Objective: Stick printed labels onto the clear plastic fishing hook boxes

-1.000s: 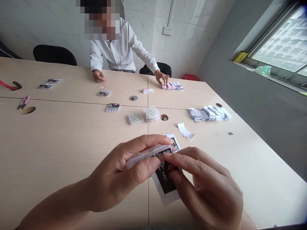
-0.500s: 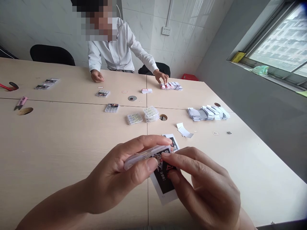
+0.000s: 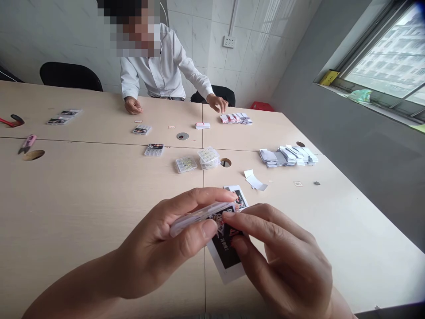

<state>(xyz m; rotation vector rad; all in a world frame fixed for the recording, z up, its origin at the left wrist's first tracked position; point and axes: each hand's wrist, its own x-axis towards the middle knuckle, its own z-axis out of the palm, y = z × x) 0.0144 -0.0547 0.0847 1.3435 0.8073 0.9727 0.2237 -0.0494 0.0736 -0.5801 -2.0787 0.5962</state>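
My left hand (image 3: 179,226) grips a small clear plastic box (image 3: 195,217) by its edges, tilted above the table. Against the box's near side lies a black-and-white printed card or label sheet (image 3: 229,248), its lower end hanging free. My right hand (image 3: 282,248) pinches that card between thumb and fingers, close to my left thumb. Another printed card (image 3: 241,198) lies on the table just beyond my hands, partly hidden by them. Farther off stand clear boxes with small items inside (image 3: 209,156).
Across the table (image 3: 83,212) sits a person in a white shirt (image 3: 166,62), one hand near stacks of red-and-white cards (image 3: 235,118). White paper stacks (image 3: 287,156) lie at the right, a loose strip (image 3: 255,180) nearer. At the left are pink-handled snips (image 3: 28,144) and labelled boxes (image 3: 64,116).
The co-worker's hand has lifted off the red-and-white cards and drawn slightly left. My own hands, the box and the card look nearly unchanged.
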